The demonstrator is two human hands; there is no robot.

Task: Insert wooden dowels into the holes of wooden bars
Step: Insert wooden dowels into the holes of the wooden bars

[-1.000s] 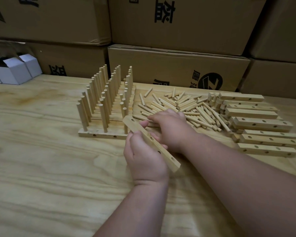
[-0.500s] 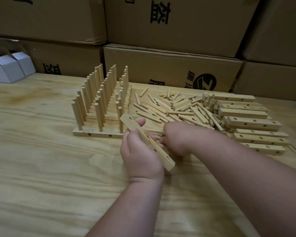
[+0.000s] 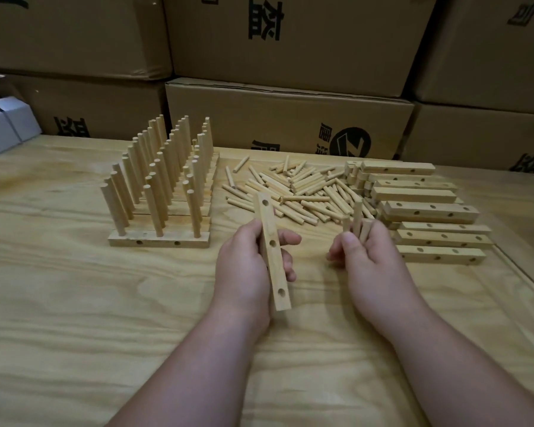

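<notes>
Nearest the camera, the left hand (image 3: 247,266) grips a wooden bar (image 3: 272,251) around its middle, fingers curled round it, holding it above the plywood table (image 3: 74,318) with its three empty holes facing up and its long axis running away from the person. To the right of that bar and apart from it, the right hand (image 3: 370,260) is clamped on a small bunch of dowels (image 3: 356,221) that stick up from between thumb and fingers. Beyond the bar lies a loose heap of dowels (image 3: 299,189) on the table. Left of the heap stand the finished bars with upright dowels (image 3: 164,186), ranked in rows. Right of the heap is a stack of empty bars (image 3: 426,208). Farthest back, cardboard boxes (image 3: 290,118) form a wall, with small white boxes (image 3: 7,127) at the far left.
</notes>
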